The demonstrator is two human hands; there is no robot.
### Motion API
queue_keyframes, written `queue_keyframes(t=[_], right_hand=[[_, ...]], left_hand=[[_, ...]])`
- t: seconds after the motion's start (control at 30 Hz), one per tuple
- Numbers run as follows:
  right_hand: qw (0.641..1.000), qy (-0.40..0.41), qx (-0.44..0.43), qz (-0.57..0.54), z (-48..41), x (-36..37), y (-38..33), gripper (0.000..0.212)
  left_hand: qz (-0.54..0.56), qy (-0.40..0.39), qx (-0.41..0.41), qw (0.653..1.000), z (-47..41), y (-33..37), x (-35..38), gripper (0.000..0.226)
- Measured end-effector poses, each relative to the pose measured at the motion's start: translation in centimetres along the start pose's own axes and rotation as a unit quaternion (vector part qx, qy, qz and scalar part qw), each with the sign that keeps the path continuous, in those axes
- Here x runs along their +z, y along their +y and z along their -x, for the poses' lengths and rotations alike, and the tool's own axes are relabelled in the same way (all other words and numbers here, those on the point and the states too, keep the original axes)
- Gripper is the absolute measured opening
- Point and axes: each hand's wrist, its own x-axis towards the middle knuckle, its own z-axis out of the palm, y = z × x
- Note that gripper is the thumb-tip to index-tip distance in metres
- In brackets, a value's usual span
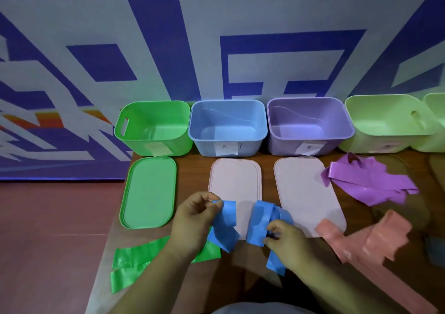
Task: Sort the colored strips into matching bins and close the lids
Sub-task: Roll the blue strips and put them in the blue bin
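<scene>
Nearest on the table (192, 169), at the front left, the green strips (134, 263) lie flat, partly under the left forearm. Just beyond them both hands work the blue strips (258, 219). The left hand (192, 219) pinches one strip end between thumb and curled fingers. The right hand (286, 239) has its fingers curled, gripping the bunched middle of the bundle, with loose ends hanging down toward the table. The blue bundle is held over the near end of the middle pale pink lid (234, 181) and hides that edge.

To the right, the salmon pink strips (368, 239) lie crumpled, one end overlapping the near corner of the right pale pink lid (305, 188). The green lid (149, 193) lies flat on the left, apart from the others. Farther right, past the lids, the purple strips (368, 181) sit in a loose heap.

At the back stands a row of open bins, side by side and close together: the green bin (134, 145), the blue bin (199, 145), the purple bin (279, 145) and a pale green bin (356, 142), each with a paper label on its front. Another pale green container (437, 121) is cut off at the right edge. No strips show inside the bins. Behind them rises a wall (216, 36) with a blue and white pattern
</scene>
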Motion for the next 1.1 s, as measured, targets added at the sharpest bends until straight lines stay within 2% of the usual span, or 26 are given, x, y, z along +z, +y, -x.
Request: queue_keyframes(t=[0.23,0.37,0.57,0.77,0.9,1.03,1.1], right_hand=[[0.999,0.032,0.019,-0.002,0.3,2.0,0.1,0.025],[0.997,0.053,0.025,-0.047,0.7,3.4,0.4,0.032],[0.99,0.105,0.03,-0.085,1.6,3.3,-0.9,0.03],[0.98,0.155,-0.031,-0.124,3.1,-0.9,-3.7,0.038],[0.968,0.121,-0.039,-0.218,4.4,-4.5,-6.5,0.037],[0.946,0.096,-0.086,-0.298,6.0,-7.6,-9.3,0.033],[0.935,0.075,-0.108,-0.329,6.7,-8.7,-10.5,0.036]], left_hand=[[-0.006,0.016,-0.015,1.0,-0.3,-0.8,-0.2,0.014],[-0.01,0.012,-0.027,1.0,-0.1,-1.5,-0.8,0.014],[-0.028,0.0,-0.028,0.999,0.0,-1.6,-1.9,0.015],[-0.022,-0.01,-0.005,1.0,0.2,-0.3,-1.8,0.019],[-0.003,-0.026,0.024,0.999,0.3,1.5,-1.4,0.019],[0.047,-0.038,0.049,0.997,0.4,3.8,-0.7,0.005],[0.056,-0.026,0.076,0.995,0.6,4.9,-0.3,0.01]])
